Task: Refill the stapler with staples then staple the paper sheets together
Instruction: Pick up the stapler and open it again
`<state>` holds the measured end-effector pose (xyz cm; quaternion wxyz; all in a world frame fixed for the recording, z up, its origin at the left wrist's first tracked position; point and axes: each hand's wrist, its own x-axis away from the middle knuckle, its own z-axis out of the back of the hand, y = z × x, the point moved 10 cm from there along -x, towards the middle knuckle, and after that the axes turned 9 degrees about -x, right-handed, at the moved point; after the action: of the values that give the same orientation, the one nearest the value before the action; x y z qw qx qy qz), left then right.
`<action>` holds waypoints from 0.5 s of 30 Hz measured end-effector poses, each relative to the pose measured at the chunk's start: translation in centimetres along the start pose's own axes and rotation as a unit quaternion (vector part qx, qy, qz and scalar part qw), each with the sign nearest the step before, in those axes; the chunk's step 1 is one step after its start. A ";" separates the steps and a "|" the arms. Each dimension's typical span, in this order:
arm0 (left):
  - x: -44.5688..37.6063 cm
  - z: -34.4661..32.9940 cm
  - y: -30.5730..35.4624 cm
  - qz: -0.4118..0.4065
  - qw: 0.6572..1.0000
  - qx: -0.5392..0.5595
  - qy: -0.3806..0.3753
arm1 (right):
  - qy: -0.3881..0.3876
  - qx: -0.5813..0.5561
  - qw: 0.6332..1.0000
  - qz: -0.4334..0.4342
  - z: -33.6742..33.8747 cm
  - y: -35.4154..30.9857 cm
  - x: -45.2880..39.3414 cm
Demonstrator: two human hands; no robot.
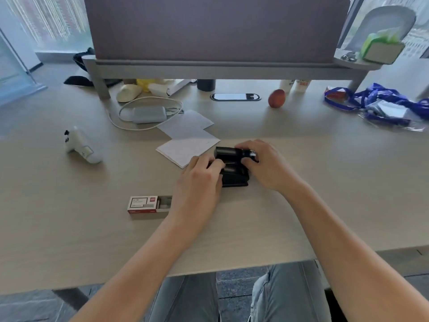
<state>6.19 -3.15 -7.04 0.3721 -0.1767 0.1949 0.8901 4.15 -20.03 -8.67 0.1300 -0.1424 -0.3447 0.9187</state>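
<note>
Black stapler (233, 168) half hidden by both hands

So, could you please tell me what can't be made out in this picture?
Head view only:
- Stapler: the left hand and right hand cover its sides, so whether staples are loaded is hidden.
- Staple box: label too small to read; the left wrist covers the open tray's end.
- Paper sheets: count unclear.
</note>
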 end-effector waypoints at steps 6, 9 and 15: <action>-2.2 -1.2 0.5 0.011 0.999 0.030 -0.017 | 0.078 0.029 0.996 -0.027 3.8 4.4 2.3; -3.4 -1.8 1.5 0.004 0.999 0.023 -0.033 | 0.133 0.036 0.989 -0.046 6.5 6.6 4.8; -4.9 -2.7 2.6 -0.019 0.999 0.005 -0.027 | 0.160 0.045 0.984 -0.066 8.6 8.3 9.6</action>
<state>7.95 -9.02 -6.57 0.3951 -0.1544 0.1862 0.8862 -8.94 -27.93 -9.64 0.2502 -0.2584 -0.2866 0.8880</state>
